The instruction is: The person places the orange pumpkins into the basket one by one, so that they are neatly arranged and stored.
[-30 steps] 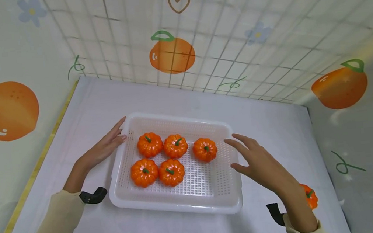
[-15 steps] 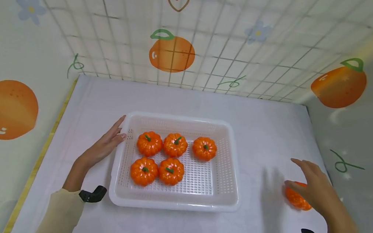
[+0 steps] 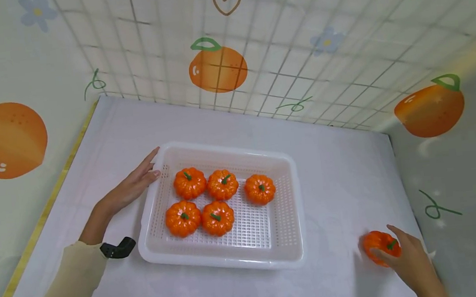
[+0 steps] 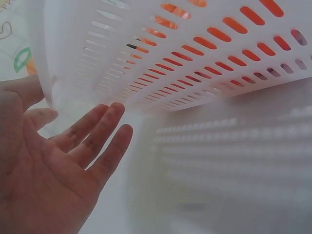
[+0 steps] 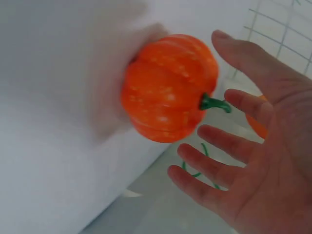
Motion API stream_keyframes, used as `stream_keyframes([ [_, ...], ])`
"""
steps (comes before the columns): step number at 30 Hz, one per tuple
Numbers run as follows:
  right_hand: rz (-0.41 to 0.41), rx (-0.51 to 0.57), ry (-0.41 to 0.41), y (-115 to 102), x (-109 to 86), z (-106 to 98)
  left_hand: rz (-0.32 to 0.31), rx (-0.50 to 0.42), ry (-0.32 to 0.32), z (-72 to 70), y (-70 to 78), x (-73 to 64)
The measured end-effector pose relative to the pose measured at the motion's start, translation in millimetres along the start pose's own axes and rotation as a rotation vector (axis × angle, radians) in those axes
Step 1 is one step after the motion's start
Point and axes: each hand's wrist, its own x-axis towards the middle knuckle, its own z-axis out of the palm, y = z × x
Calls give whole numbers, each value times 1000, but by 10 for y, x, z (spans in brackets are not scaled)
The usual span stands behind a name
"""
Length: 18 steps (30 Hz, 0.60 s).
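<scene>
A white perforated plastic basket (image 3: 222, 265) stands on the table with several small orange toy pumpkins (image 3: 217, 218) inside, their green stems upward. My left hand (image 3: 129, 191) rests at the basket's left rim, fingers extended; in the left wrist view the fingers (image 4: 100, 141) lie along its slotted outer wall. A lone orange pumpkin (image 3: 378, 244) sits on the table to the right of the basket. My right hand (image 3: 415, 260) reaches over it with thumb and fingers spread. In the right wrist view the pumpkin (image 5: 168, 90) shows its green stem toward the palm (image 5: 278, 165).
White cloth (image 3: 330, 183) covers the table, with a yellow strip (image 3: 51, 202) along the left edge. Behind rises a grid panel (image 3: 280, 45) under a sheet printed with oranges. Printed sheeting (image 3: 456, 162) also borders the right side.
My right hand has moved from the basket's right rim, rightward and toward me, to the lone pumpkin. The left hand and the basket stay in place.
</scene>
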Motion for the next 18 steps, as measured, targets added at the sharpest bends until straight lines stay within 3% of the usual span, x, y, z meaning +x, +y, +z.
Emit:
stream_keyframes([
  [4,153,16,-84,29,47,51,5,0,-3,-1,4,-1],
  [7,210,1,-106,33,71,70,7,-2,-4,-2,5,-1],
  [18,239,1,-98,2,86,87,8,-4,-3,5,7,-6],
])
